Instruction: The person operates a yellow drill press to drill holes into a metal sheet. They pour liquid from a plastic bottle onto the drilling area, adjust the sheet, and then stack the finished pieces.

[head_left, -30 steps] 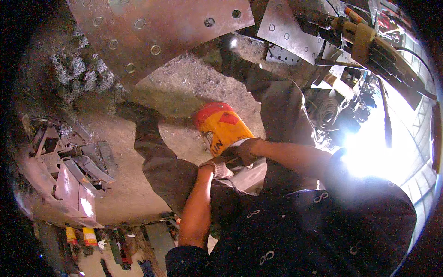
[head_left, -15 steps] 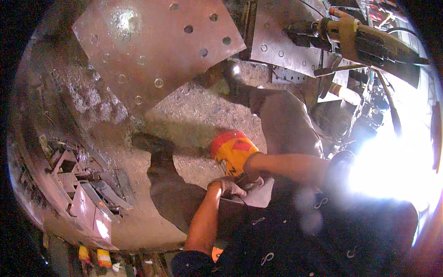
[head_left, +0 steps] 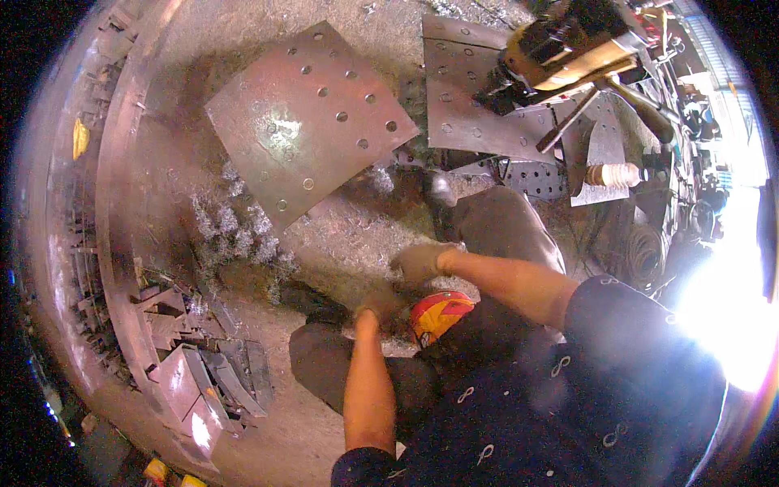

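I sit on a gritty floor with my knees apart. A red and yellow container (head_left: 439,313) stands between my legs. My left hand (head_left: 378,303), in a dirty glove, sits low right beside the container; blur hides whether it grips anything. My right hand (head_left: 419,262), also gloved, hovers a little above and to the left of the container with its fingers curled, and I see nothing in it. A large square steel plate (head_left: 312,122) with several drilled holes lies on the floor ahead of both hands.
A second holed plate (head_left: 479,97) lies at the upper right under a bulky drilling machine (head_left: 560,45), with a hammer (head_left: 602,99) beside it. Curly metal shavings (head_left: 235,231) litter the floor. Cut steel pieces (head_left: 187,357) are stacked left, along a curved steel beam (head_left: 122,203). Glare floods the right edge.
My right hand has come off the red and yellow container and moved up and to the left. The view has tilted, so the plates now sit lower and the container nearer my body.
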The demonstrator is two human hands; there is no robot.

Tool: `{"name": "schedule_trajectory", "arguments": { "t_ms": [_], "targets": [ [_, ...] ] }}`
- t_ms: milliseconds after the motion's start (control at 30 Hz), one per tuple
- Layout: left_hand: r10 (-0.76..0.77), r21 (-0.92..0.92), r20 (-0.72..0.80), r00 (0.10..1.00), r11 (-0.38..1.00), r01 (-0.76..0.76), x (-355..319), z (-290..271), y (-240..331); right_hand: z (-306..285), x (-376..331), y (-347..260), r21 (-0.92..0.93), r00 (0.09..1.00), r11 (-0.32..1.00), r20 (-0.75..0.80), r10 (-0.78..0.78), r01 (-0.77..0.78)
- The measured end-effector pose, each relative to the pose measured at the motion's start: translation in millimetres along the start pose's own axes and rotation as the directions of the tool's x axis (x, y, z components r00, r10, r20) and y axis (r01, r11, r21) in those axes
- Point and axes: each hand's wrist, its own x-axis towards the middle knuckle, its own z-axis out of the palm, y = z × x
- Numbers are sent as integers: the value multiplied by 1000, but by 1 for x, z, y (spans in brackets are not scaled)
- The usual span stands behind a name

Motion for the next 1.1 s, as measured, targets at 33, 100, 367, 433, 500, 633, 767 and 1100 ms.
{"name": "schedule_trajectory", "arguments": {
  "t_ms": [33, 100, 367, 433, 500, 633, 767, 1100],
  "targets": [
    [-72, -221, -197, 978, 975, 28, -5, -23, -5, -22, -6, -8, -10, 987, 998, -147, 63, -65],
    [-275, -622, -487, 829, 775, -109, -22, -73, -15, -71, -17, -7, 8, 886, 969, -404, 229, -246],
    [-451, -815, -325, 831, -312, -488, 8, -150, -79, -205, 5, 7, 264, 441, 939, -832, 337, -219],
    [-383, -723, -340, 859, -478, -499, 14, -156, -65, -215, 23, 10, 251, 455, 891, -789, 414, -377],
    [-345, -616, -548, 762, -451, -646, 21, -157, -56, -217, 37, 17, 217, 490, 851, -739, 463, -478],
    [-250, -376, -646, 721, -718, -586, 51, -164, -67, -238, 53, 12, 191, 539, 861, -710, 452, -471],
    [-460, -442, -462, 758, -622, -647, 31, -190, -39, -238, 64, 34, 302, 438, 820, -728, 527, -486],
    [-268, -532, -817, 511, 8, -847, 51, -191, -140, -202, 53, 2, 297, 665, 898, -603, 441, -326]
  ]
}}
